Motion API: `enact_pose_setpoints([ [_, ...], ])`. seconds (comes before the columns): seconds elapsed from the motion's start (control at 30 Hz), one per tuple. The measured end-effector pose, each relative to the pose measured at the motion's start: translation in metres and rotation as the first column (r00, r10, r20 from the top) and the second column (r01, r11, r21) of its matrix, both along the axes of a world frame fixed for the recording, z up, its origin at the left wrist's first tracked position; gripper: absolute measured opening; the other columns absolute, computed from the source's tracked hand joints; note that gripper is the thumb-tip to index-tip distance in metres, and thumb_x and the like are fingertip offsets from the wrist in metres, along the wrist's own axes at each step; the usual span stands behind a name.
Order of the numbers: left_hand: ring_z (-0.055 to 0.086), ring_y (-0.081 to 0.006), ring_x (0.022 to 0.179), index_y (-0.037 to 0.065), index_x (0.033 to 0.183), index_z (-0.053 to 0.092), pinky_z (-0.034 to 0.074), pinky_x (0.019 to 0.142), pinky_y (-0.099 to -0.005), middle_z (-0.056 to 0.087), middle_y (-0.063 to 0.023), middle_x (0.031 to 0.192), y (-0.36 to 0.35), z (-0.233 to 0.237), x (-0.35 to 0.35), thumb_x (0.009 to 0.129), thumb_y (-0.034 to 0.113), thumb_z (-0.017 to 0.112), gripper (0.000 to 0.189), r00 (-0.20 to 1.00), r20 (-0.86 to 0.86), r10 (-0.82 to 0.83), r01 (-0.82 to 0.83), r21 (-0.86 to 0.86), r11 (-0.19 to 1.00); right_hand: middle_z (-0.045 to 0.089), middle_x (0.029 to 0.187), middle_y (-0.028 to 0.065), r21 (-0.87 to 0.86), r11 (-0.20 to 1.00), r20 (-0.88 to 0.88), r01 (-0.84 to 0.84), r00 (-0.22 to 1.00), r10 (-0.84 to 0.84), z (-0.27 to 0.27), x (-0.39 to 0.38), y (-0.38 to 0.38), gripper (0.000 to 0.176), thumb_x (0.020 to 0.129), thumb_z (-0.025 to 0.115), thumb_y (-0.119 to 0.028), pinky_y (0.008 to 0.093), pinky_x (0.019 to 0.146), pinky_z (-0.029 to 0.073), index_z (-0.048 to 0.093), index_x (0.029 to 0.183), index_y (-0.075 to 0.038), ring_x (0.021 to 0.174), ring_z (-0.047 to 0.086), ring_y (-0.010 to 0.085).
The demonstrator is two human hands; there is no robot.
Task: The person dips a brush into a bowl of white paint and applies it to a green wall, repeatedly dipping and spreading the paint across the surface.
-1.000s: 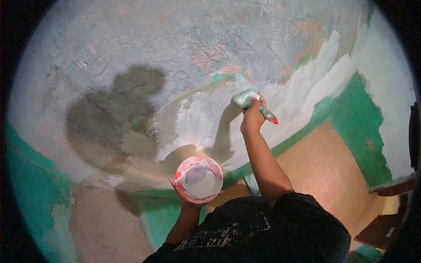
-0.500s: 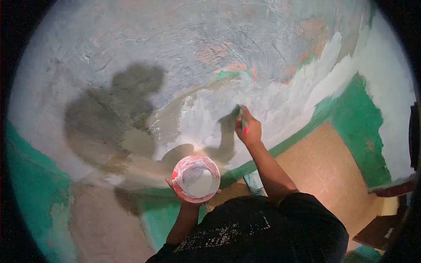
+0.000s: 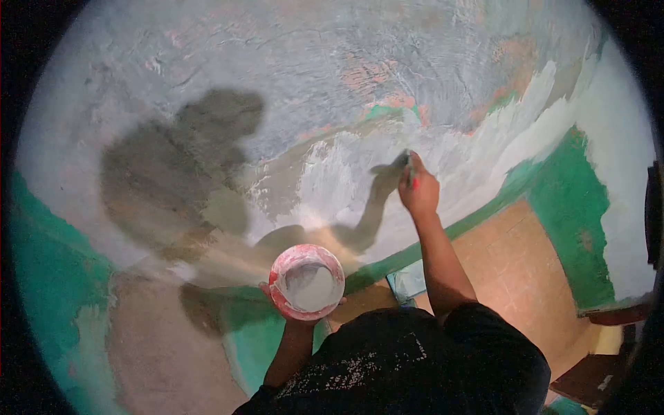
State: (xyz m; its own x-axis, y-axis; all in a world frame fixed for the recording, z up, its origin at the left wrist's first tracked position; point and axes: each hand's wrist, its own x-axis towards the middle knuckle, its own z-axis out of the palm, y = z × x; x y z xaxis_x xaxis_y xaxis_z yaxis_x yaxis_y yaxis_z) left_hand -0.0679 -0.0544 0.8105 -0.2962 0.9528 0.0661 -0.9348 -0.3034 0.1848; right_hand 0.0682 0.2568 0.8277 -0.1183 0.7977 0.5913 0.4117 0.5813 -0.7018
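My left hand (image 3: 302,320) holds a round red bowl (image 3: 278,293) from below, its rim smeared white. White paste (image 3: 315,289) lies inside the bowl. My right hand (image 3: 420,191) is closed round a tool with a pinkish-red part (image 3: 416,183); its dark end meets the wall (image 3: 277,83). Fresh white coating (image 3: 339,173) spreads over the wall on both sides of the tool. The blade's exact shape is too small to make out.
Green paint (image 3: 567,207) borders the coated area at the lower right, above a tan floor (image 3: 505,256). A light blue-white object (image 3: 409,280) lies beyond my right arm's elbow. Dark brown furniture (image 3: 588,380) stands at the lower right. My shadow falls on the wall.
My right hand and the tool have moved to the right and slightly up along the wall. The bowl in my left hand has barely moved. The view has shifted slightly.
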Motion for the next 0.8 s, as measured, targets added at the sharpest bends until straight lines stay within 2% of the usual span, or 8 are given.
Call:
enact_pose_setpoints([
  [0.07,0.036,-0.0511,0.128,0.028,0.142,0.035,0.039,0.086,-0.0791,0.033,-0.0159,0.147,-0.002,-0.004,-0.005,0.069,0.080,0.058,0.093,0.999,-0.027,-0.046,0.048,0.048,0.998,0.066,0.102,0.0231,-0.222,0.973,0.077,0.063,0.996,-0.047,0.006,0.012,0.012,0.040,0.084,0.058,-0.014,0.0442,0.069,0.054,0.059,0.124,-0.010,0.085,0.066,0.0368],
  [0.2,0.037,-0.0511,0.128,0.026,0.143,0.035,0.039,0.086,-0.0785,0.034,-0.0161,0.146,0.006,0.009,0.000,0.068,0.080,0.058,0.095,0.997,-0.054,-0.061,0.067,0.123,0.990,0.065,0.106,0.0243,0.427,0.903,-0.103,-0.054,0.989,0.108,0.023,0.002,0.001,0.034,0.088,0.057,-0.011,0.0401,0.073,0.055,0.059,0.122,-0.005,0.088,0.066,0.0391],
  [0.27,0.036,-0.0512,0.128,0.024,0.143,0.034,0.039,0.087,-0.0788,0.033,-0.0165,0.147,0.005,-0.012,-0.004,0.068,0.080,0.058,0.097,0.998,-0.041,0.038,-0.036,0.045,0.998,0.066,0.105,0.0235,0.294,0.954,-0.084,-0.063,0.992,0.091,0.014,-0.007,-0.005,0.034,0.088,0.058,-0.011,0.0394,0.076,0.055,0.059,0.122,-0.005,0.092,0.066,0.0384],
  [0.37,0.036,-0.0511,0.128,0.021,0.144,0.033,0.038,0.087,-0.0787,0.033,-0.0177,0.147,-0.002,0.002,-0.003,0.068,0.079,0.059,0.099,0.989,-0.103,-0.106,0.114,0.076,0.991,0.066,0.104,0.0233,0.114,0.993,-0.086,0.005,0.996,0.004,0.010,-0.013,-0.005,0.034,0.088,0.058,-0.011,0.0387,0.076,0.054,0.059,0.122,-0.005,0.092,0.067,0.0375],
  [0.47,0.035,-0.0511,0.129,0.021,0.145,0.032,0.037,0.088,-0.0792,0.032,-0.0183,0.147,-0.003,0.013,0.007,0.068,0.079,0.059,0.100,0.996,0.027,-0.080,0.073,0.196,0.978,0.067,0.100,0.0227,-0.080,0.997,-0.136,0.008,0.991,-0.019,0.011,0.003,-0.001,0.032,0.089,0.058,-0.009,0.0386,0.075,0.054,0.060,0.121,-0.005,0.092,0.068,0.0364],
  [0.63,0.033,-0.0511,0.131,0.021,0.146,0.030,0.037,0.087,-0.0796,0.031,-0.0188,0.148,-0.002,0.011,0.001,0.068,0.081,0.057,0.102,0.970,-0.201,-0.138,0.165,0.123,0.979,0.065,0.110,0.0220,0.379,0.924,-0.099,-0.042,0.991,0.086,0.027,0.004,-0.002,0.032,0.089,0.058,-0.009,0.0383,0.081,0.054,0.060,0.121,-0.005,0.097,0.066,0.0366],
  [0.77,0.034,-0.0509,0.130,0.020,0.146,0.029,0.037,0.087,-0.0796,0.030,-0.0199,0.147,-0.008,-0.002,0.005,0.066,0.082,0.058,0.105,0.993,-0.009,-0.118,0.118,0.092,0.989,0.064,0.113,0.0221,0.353,0.934,-0.007,-0.051,0.998,0.057,-0.001,-0.010,0.005,0.033,0.088,0.059,-0.010,0.0381,0.081,0.054,0.060,0.121,-0.005,0.097,0.065,0.0379],
  [0.8,0.035,-0.0506,0.129,0.022,0.146,0.030,0.037,0.086,-0.0802,0.031,-0.0182,0.148,-0.007,-0.005,0.003,0.065,0.084,0.056,0.105,0.990,-0.054,-0.132,0.137,0.087,0.987,0.064,0.112,0.0221,0.194,0.981,0.004,-0.012,1.000,0.012,0.006,-0.007,0.003,0.033,0.088,0.059,-0.009,0.0380,0.082,0.054,0.061,0.120,-0.005,0.098,0.065,0.0379],
])
